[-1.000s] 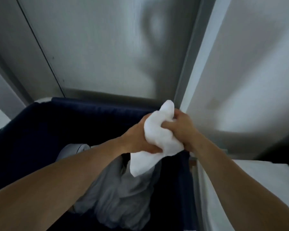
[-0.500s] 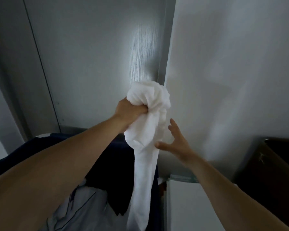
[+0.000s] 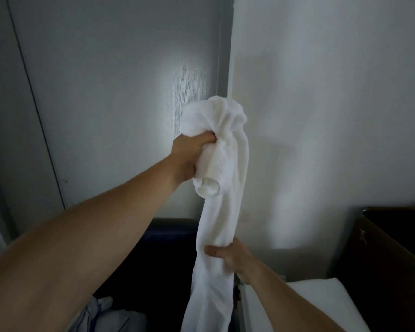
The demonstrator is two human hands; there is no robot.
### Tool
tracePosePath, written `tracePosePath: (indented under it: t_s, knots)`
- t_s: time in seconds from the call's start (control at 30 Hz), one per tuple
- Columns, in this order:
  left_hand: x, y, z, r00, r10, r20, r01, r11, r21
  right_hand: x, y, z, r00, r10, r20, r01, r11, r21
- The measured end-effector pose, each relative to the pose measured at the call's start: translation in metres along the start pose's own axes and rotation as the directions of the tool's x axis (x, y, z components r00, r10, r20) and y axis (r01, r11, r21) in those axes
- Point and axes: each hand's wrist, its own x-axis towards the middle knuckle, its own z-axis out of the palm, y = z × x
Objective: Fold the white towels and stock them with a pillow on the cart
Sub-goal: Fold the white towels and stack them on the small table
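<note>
A grey door (image 3: 106, 92) is standing beside a white wall (image 3: 333, 92). Light is glinting off the door. A dark cabinet (image 3: 388, 255) is sitting low on the right.

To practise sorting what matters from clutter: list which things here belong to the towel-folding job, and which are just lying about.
In the job: white towel; left hand, gripping its bunched top; right hand, gripping it lower down.

Just lying about: dark blue bin; pale linen inside it; dark brown cabinet; grey door.
</note>
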Motion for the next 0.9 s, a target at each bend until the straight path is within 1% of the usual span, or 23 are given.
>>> tracePosePath:
  t_s: [0.07, 0.13, 0.2, 0.27, 0.3, 0.4, 0.47, 0.53, 0.63, 0.7, 0.77, 0.83, 0.9]
  knots:
    - [0.005, 0.002, 0.001, 1.000, -0.012, 0.024, 0.012, 1.000, 0.024, 0.001, -0.002, -0.001, 0.995, 0.096, 0.026, -0.097, 0.994, 0.045]
    - [0.012, 0.001, 0.000, 0.999, -0.016, 0.042, 0.013, 0.997, 0.075, 0.001, -0.007, -0.012, 0.993, 0.116, -0.016, -0.114, 0.990, 0.088]
    - [0.019, -0.003, 0.000, 0.999, 0.017, 0.031, -0.021, 0.991, 0.129, 0.000, -0.015, -0.033, 0.979, 0.100, -0.175, -0.073, 0.985, 0.156]
    - [0.024, -0.008, 0.003, 0.997, 0.074, 0.027, -0.078, 0.972, 0.219, -0.002, -0.026, -0.060, 0.932, 0.099, -0.347, -0.016, 0.972, 0.235]
    - [0.025, -0.011, 0.009, 0.995, 0.098, 0.032, -0.103, 0.957, 0.269, -0.006, -0.034, -0.074, 0.907, 0.089, -0.412, 0.015, 0.970, 0.242]
    - [0.025, -0.020, 0.034, 0.990, 0.136, 0.020, -0.134, 0.912, 0.387, -0.019, -0.067, -0.114, 0.830, 0.003, -0.558, 0.122, 0.975, 0.187]
    - [0.021, -0.024, 0.059, 0.984, 0.174, 0.041, -0.174, 0.885, 0.431, -0.032, -0.097, -0.138, 0.782, -0.075, -0.619, 0.226, 0.959, 0.169]
    - [0.016, -0.021, 0.086, 0.976, 0.208, 0.057, -0.213, 0.891, 0.402, -0.049, -0.132, -0.162, 0.711, -0.205, -0.673, 0.381, 0.917, 0.123]
    - [0.010, -0.001, 0.128, 0.976, 0.219, 0.006, -0.212, 0.938, 0.276, -0.077, -0.184, -0.197, 0.581, -0.406, -0.705, 0.578, 0.816, 0.006]
    - [0.007, 0.016, 0.156, 0.968, 0.252, -0.019, -0.241, 0.945, 0.222, -0.095, -0.212, -0.222, 0.508, -0.478, -0.717, 0.643, 0.764, -0.054]
    - [0.004, 0.033, 0.182, 0.954, 0.298, -0.036, -0.284, 0.936, 0.207, -0.107, -0.229, -0.245, 0.451, -0.534, -0.715, 0.680, 0.725, -0.112]
    - [0.000, 0.048, 0.204, 0.944, 0.325, -0.051, -0.306, 0.926, 0.221, -0.116, -0.236, -0.267, 0.402, -0.585, -0.705, 0.703, 0.690, -0.172]
    - [-0.004, 0.053, 0.221, 0.946, 0.320, -0.055, -0.301, 0.927, 0.223, -0.121, -0.237, -0.290, 0.369, -0.630, -0.683, 0.722, 0.657, -0.217]
